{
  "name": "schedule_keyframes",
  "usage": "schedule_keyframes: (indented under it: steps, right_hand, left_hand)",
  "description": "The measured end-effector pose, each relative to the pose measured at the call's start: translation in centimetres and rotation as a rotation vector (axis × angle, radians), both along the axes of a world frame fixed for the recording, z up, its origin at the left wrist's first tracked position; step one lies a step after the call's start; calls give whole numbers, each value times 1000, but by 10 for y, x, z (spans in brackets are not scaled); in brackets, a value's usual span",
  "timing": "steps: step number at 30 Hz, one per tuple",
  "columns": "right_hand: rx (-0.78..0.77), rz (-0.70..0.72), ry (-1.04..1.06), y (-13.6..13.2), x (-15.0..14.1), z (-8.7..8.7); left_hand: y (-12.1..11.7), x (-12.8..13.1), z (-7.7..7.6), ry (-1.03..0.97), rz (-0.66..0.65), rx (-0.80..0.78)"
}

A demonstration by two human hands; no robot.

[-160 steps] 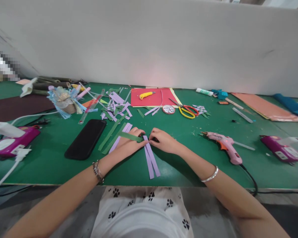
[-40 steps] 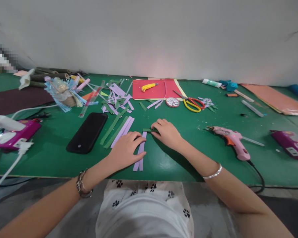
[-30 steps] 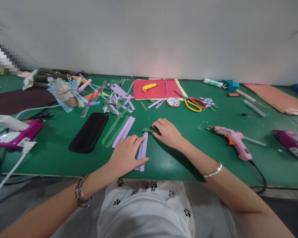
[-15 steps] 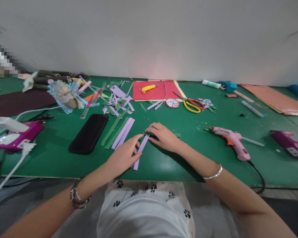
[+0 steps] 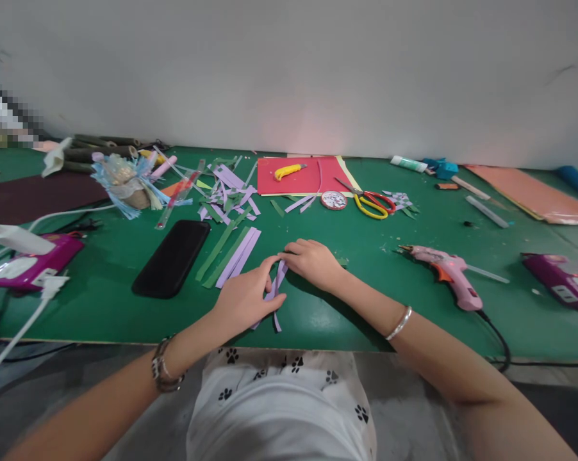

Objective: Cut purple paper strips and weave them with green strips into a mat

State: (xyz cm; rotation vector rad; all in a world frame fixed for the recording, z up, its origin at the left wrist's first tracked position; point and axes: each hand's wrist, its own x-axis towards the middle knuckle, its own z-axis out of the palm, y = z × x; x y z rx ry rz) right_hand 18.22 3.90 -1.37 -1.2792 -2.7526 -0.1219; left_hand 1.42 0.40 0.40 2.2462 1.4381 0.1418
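Observation:
Both hands meet over purple paper strips (image 5: pixel 278 285) near the front of the green table. My left hand (image 5: pixel 245 296) is closed on the strips, its fingertips touching those of the other hand at their upper end. My right hand (image 5: pixel 313 261) pinches the same upper end, fingers curled over it. The strips hang down toward the table's front edge, partly crossing each other. Just left of my left hand lie loose purple strips (image 5: pixel 239 258) and green strips (image 5: pixel 220 253), side by side. What sits under the fingers is hidden.
A black phone (image 5: pixel 172 259) lies at left, beside a purple power strip (image 5: pixel 39 259). A pink glue gun (image 5: pixel 450 272) is at right. Behind are scissors (image 5: pixel 371 205), a yellow cutter (image 5: pixel 289 171) on red paper (image 5: pixel 270 186), a ruler (image 5: pixel 179 195) and a heap of paper scraps (image 5: pixel 229 186).
The hands have drawn together at the strips' upper end. The purple strip between them has swung and twisted, its lower end shifting right. The green piece under the right fingers no longer shows.

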Motion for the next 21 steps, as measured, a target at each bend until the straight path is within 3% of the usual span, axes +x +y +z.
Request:
schedule_keyframes:
  steps: [6,15,21]
  right_hand:
    - [20,-17,-35,-4,-2,0]
    - [1,-21,5,-4,0,-2]
    - [-23,-65,59,-3,-1,-4]
  left_hand:
    - [-2,-1,3,67,-91,56]
    - [-9,-13,5,232,-418,251]
    - [-12,-23,0,306,-546,388]
